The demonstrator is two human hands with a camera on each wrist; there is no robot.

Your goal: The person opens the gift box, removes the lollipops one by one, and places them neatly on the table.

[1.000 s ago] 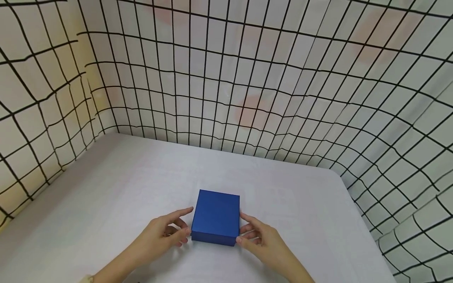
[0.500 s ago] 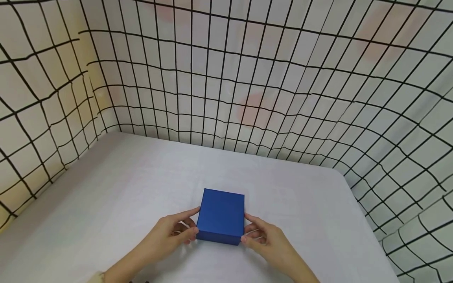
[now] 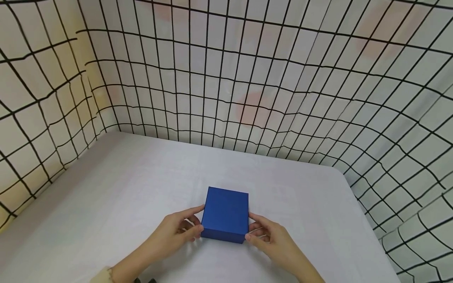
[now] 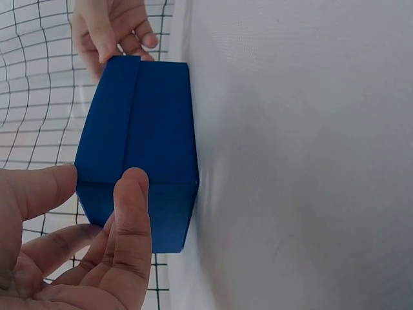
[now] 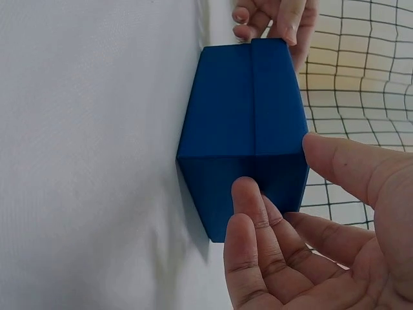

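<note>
A flat blue lidded box (image 3: pixel 226 212) sits on the white cloth in the head view, with its lid seam visible along the side in the left wrist view. My left hand (image 3: pixel 178 232) holds the box's left side, its thumb at the near corner and its index finger farther back. On the opposite side my right hand (image 3: pixel 270 239) holds the box the same way, thumb at the near right corner. In the right wrist view, the lower fingers (image 5: pixel 248 213) stretch along the box's end. The box is closed, so its inside is hidden.
White cloth covers the table (image 3: pixel 148 177), whose rounded far right corner shows. A white curtain with a black grid pattern (image 3: pixel 198 78) surrounds the table at the back and sides. A cream sleeve (image 3: pixel 102 276) shows at the left forearm.
The box has shifted slightly right and away along the cloth, with both hands moving along. The left fingers, partly apart from the box a second ago, now touch its side.
</note>
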